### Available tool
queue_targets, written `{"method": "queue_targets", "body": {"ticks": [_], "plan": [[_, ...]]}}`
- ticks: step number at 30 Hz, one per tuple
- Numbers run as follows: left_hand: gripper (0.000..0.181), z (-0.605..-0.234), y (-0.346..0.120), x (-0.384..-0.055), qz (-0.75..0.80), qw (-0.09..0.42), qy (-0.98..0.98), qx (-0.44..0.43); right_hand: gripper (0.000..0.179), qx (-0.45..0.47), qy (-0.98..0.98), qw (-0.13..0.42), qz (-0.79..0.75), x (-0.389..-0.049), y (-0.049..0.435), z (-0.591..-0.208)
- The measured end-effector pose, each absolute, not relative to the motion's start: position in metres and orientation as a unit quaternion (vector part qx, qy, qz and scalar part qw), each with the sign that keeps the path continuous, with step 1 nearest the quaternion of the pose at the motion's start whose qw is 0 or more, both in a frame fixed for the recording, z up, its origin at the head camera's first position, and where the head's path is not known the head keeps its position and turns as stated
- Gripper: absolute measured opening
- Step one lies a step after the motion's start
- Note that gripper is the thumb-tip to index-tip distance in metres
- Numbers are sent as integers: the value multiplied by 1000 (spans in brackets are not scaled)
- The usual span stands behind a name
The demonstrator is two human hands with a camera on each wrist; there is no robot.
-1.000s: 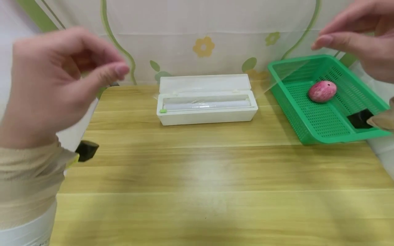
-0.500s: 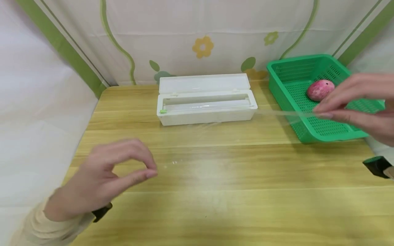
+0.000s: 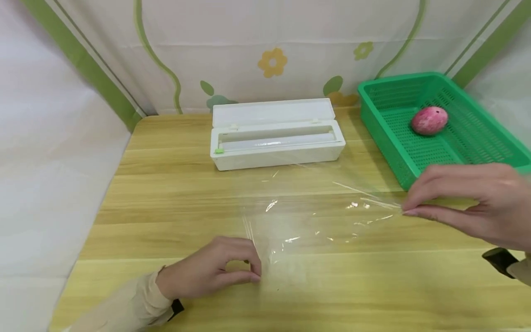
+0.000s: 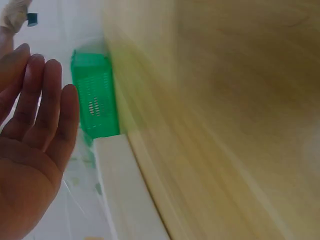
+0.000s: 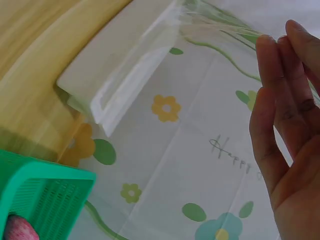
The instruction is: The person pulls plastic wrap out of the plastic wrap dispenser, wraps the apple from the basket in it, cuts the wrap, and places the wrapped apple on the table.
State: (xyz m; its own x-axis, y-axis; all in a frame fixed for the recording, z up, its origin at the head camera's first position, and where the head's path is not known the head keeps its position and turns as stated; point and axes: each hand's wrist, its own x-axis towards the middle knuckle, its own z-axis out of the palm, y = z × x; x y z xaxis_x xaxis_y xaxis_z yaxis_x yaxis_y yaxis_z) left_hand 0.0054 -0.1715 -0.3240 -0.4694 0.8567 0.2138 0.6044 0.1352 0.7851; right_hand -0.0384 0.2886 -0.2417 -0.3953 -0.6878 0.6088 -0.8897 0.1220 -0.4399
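Observation:
A clear sheet of plastic wrap (image 3: 290,216) stretches over the table from a white wrap box (image 3: 278,157), whose lid stands open at the back with the roll (image 3: 274,142) inside. My left hand (image 3: 215,269) pinches the sheet's near left corner between thumb and index finger, low over the table. At the right, my right hand (image 3: 469,203) pinches the other corner, where the film gathers into creases. In the right wrist view the film (image 5: 210,22) runs from the box to the right hand's fingertips (image 5: 267,40).
A green basket (image 3: 386,133) stands at the back right, holding a pink mottled egg-shaped object (image 3: 429,121). The wooden table (image 3: 166,184) meets a flowered curtain (image 3: 232,37) behind the box. A green slider (image 3: 219,151) sits at the box's left end.
Both hands have come down and toward the near side, the left one also moving right. The wrap has been drawn out of the box over the table. Box and basket have stayed put.

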Motion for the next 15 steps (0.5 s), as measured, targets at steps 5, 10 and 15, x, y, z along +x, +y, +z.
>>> {"method": "queue_targets", "body": {"ticks": [5,10,15], "plan": [[8,-336,-185,4,382,168,765,490,25,536,-788,149,263,-18,262,-240],[11,-345,-201,6,327,164,800,475,36,535,-820,123,164,0,254,-278],[13,-355,-205,8,246,110,827,493,45,559,-810,131,124,4,242,-319]]}}
